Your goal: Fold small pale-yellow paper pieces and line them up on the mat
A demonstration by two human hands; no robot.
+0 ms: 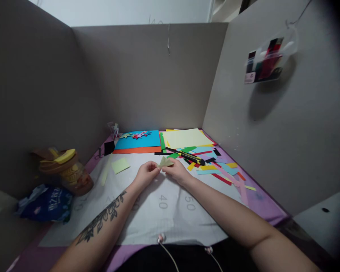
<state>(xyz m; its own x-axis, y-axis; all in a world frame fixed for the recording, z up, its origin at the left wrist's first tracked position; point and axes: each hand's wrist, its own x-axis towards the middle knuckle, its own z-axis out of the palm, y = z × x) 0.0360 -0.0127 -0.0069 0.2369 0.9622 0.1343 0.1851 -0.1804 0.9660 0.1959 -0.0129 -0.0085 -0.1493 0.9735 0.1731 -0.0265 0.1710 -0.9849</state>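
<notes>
A small folded piece of pale yellow-green paper is held between both hands over the white sheet. My left hand pinches its left corner with thumb and fingers. On the right edge of the paper, my right hand is closed with thumb and fingertips. A flat pale green square lies to the left of my hands, beside a pale strip. Just beyond my right hand rests a black and yellow cutter knife.
Coloured paper strips are scattered at the right. Folded paper stars lie on blue paper at the back, beside cream sheets. A lidded jar and a blue packet stand left. Grey partitions surround the table.
</notes>
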